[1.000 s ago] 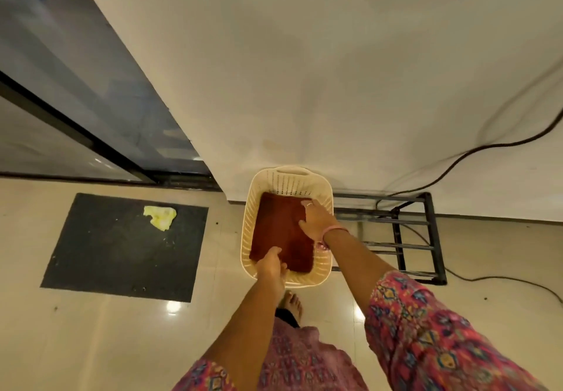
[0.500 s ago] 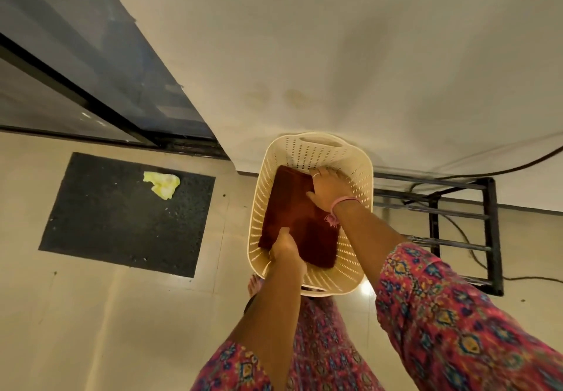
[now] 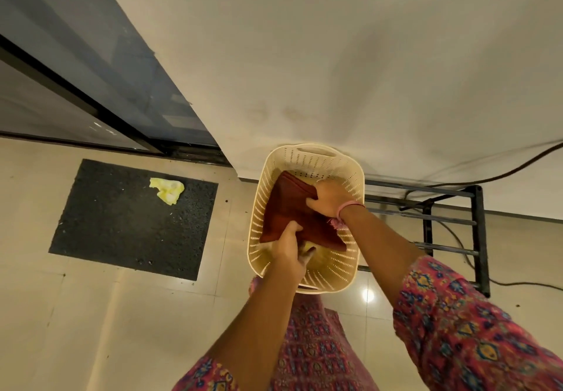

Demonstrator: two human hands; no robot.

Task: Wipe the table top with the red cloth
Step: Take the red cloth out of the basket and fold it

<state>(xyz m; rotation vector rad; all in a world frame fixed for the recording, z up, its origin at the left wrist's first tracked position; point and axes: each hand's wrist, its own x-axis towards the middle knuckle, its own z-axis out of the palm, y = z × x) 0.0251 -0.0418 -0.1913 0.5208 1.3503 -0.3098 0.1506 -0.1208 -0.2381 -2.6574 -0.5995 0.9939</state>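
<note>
A folded red cloth [image 3: 286, 207] sits tilted inside a cream perforated plastic basket [image 3: 344, 256] on the floor by the wall. My left hand [image 3: 289, 246] grips the cloth's near edge. My right hand [image 3: 327, 198], a pink band on its wrist, holds the cloth's far right edge. Something yellow shows in the basket under the cloth's near edge. No table top is in view.
A black floor mat [image 3: 122, 223] with a crumpled yellow cloth [image 3: 167, 190] lies to the left. A black metal rack [image 3: 451, 226] stands right of the basket, with a cable [image 3: 518, 168] running along the wall. A dark glass door [image 3: 91, 64] is at upper left.
Both hands have closed on the red cloth and lifted it off the basket's bottom, so it now tilts. The view has moved closer to the basket.
</note>
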